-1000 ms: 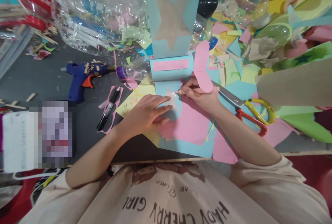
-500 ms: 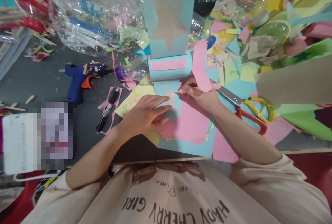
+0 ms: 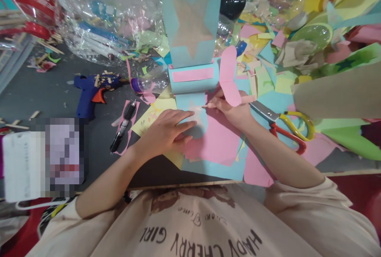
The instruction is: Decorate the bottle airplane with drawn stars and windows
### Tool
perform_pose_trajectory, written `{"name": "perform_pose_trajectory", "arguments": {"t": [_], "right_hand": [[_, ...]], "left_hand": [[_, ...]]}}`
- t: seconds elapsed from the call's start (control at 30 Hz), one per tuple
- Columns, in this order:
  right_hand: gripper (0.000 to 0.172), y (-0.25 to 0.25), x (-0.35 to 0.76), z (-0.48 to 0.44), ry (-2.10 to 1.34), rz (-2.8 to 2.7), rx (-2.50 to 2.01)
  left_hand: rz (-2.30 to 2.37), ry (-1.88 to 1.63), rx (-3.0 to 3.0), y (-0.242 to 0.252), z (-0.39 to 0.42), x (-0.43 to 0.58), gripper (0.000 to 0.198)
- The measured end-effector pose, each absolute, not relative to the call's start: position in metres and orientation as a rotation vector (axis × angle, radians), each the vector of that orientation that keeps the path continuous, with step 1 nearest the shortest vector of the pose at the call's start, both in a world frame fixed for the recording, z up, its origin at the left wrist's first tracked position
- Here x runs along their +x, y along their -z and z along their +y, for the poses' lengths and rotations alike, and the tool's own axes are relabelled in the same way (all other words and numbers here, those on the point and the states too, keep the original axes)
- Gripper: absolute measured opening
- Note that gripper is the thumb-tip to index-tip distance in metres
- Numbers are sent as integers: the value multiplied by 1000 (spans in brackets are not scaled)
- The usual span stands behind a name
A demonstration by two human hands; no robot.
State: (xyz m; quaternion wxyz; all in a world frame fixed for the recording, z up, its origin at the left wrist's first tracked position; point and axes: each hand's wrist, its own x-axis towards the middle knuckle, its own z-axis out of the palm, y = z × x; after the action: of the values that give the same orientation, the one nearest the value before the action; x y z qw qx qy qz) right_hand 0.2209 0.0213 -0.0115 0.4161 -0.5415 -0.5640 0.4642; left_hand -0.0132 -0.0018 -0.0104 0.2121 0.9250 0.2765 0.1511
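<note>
My left hand (image 3: 166, 130) lies with its fingers spread on the blue paper strip (image 3: 199, 125), whose rounded end bears a pale star. My right hand (image 3: 230, 108) is closed around a slim pencil (image 3: 207, 106), its tip at the strip's right edge over a pink paper sheet (image 3: 224, 142). The strip comes down from a blue paper craft (image 3: 193, 84) with a pink band on its front. Above that rises a tall blue panel with a brown star (image 3: 193, 22). A pink rounded paper flap (image 3: 229, 70) sticks out on its right, partly covering my right hand.
Scissors (image 3: 276, 120) with red and yellow handles lie right of my right hand. Left are a black pen (image 3: 123, 126), a blue glue gun (image 3: 87, 92) and a bottle with a purple cap (image 3: 137, 85). Clear plastic bottles (image 3: 104, 14) and paper scraps (image 3: 263, 78) fill the back.
The pencil tip has shifted very slightly along the strip's edge. My left hand stays in place, and the whole view has drifted a little.
</note>
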Motion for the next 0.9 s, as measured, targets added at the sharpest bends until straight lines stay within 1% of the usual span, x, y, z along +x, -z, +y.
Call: {"name": "perform_pose_trajectory", "arguments": {"t": [0.2, 0.43, 0.57, 0.77, 0.9], "right_hand": [[16, 12, 219, 20, -1151, -1477, -1434], [15, 13, 221, 19, -1136, -1525, -1412], [19, 10, 221, 15, -1166, -1484, -1346], [16, 7, 221, 11, -1276, -1648, -1337], [18, 10, 222, 13, -1138, -1631, -1373]], "left_hand": [[768, -417, 2583, 9, -2, -13, 29], [770, -435, 2604, 10, -2, -14, 29], [781, -422, 2593, 10, -2, -14, 28], [775, -414, 2577, 9, -2, -13, 28], [784, -400, 2566, 8, -2, -13, 28]]}}
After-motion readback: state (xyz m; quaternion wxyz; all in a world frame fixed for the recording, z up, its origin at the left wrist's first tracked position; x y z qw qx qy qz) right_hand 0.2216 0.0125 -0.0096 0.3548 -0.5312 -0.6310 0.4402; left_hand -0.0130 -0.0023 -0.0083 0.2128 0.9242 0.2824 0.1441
